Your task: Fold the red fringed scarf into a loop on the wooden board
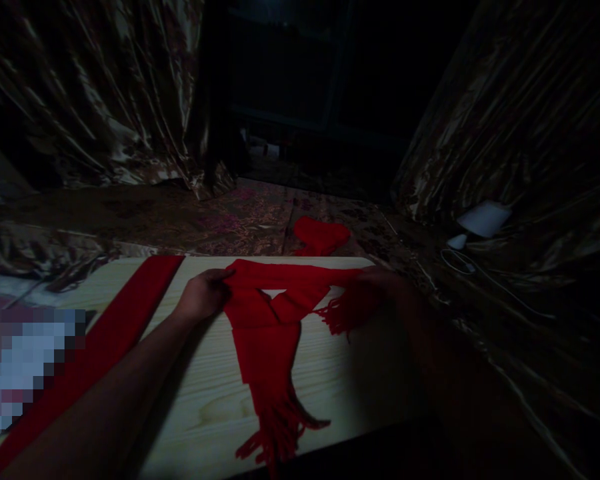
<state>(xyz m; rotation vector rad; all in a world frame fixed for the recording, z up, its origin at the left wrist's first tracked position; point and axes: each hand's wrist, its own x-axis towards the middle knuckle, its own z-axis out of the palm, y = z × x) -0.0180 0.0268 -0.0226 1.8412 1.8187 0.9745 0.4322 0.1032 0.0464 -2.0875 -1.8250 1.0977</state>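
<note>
A red fringed scarf (pixel 267 327) lies folded on a pale wooden board (pixel 330 373), one end hanging toward me with its fringe at the board's near edge. My left hand (pixel 203 293) pinches the scarf's left fold. My right hand (pixel 380 280) sits in shadow on the scarf's right end, beside a second fringe; its fingers are hard to make out.
A second red strip of cloth (pixel 115 327) lies along the board's left side. A small red item (pixel 323 237) rests on the patterned bedcover behind. Shiny curtains (pixel 105 100) hang left and right. A white charger with cable (pixel 483 220) lies at right.
</note>
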